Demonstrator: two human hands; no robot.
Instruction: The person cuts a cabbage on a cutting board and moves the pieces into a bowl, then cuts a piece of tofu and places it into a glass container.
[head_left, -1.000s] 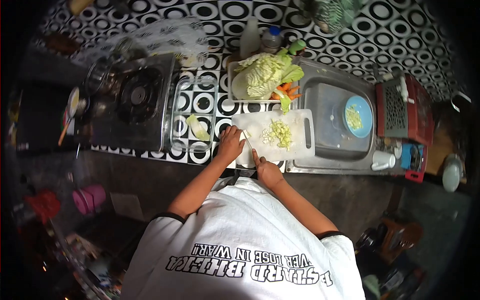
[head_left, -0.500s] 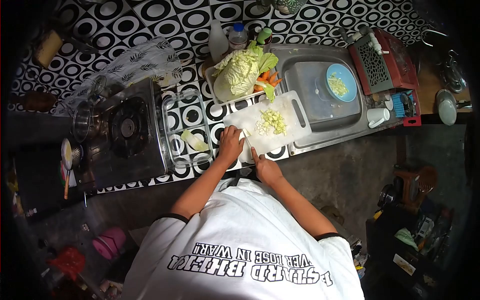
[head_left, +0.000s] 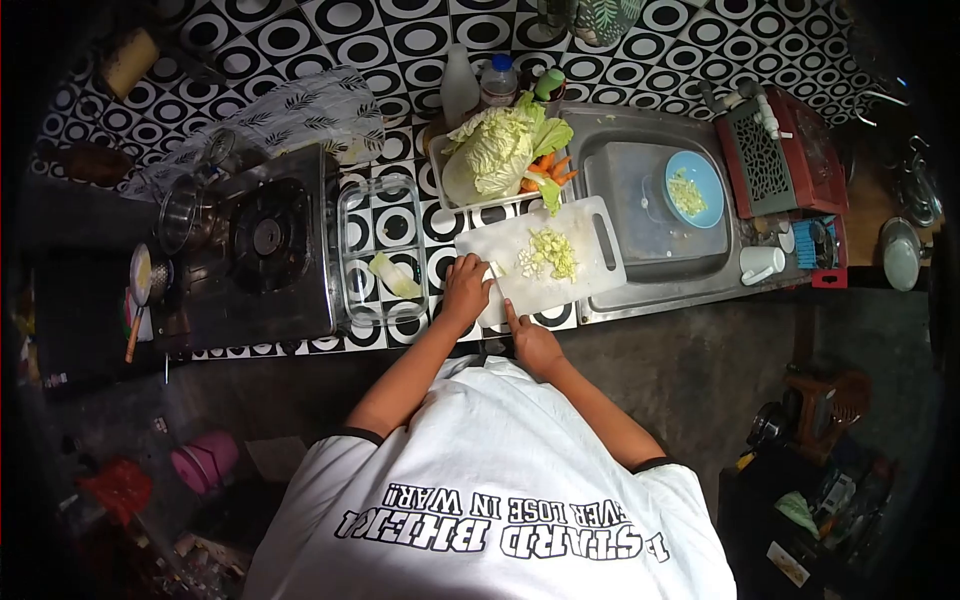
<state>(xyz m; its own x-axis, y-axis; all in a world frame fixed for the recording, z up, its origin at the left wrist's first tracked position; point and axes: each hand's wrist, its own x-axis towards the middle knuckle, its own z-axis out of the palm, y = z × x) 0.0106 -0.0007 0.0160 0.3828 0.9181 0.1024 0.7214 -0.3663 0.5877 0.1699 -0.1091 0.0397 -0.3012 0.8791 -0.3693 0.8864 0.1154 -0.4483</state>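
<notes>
Since half a second ago the whole tabletop (head_left: 445, 225) has swung a little in my view. The sink (head_left: 640, 200), off to the right of my grip, now sits squarer than it did. The cutting board (head_left: 585, 270) has not shifted under my hands. The pile of chopped greens (head_left: 548, 252) lies on it just beyond and right of my grip, the same size as before. My left hand (head_left: 466, 290) stays curled, fingertips pressing the pale stalk piece (head_left: 492, 268) down on the near left corner of the board. My right hand (head_left: 536, 345) stays closed around the knife (head_left: 498, 290), whose blade runs from it up to that stalk.

My own shoulders and white shirt (head_left: 490, 490) hide the near edge of the tabletop. The cabbage (head_left: 495, 150), well beyond my grip, covers most of the carrots beside it. The glass dish (head_left: 352, 250) to the left of my left hand is hard to read against the pattern beneath, though one leaf lies in it. The knife handle is lost inside my fist and the blade shows only as a thin line. I cannot tell whether its edge touches the stalk.
</notes>
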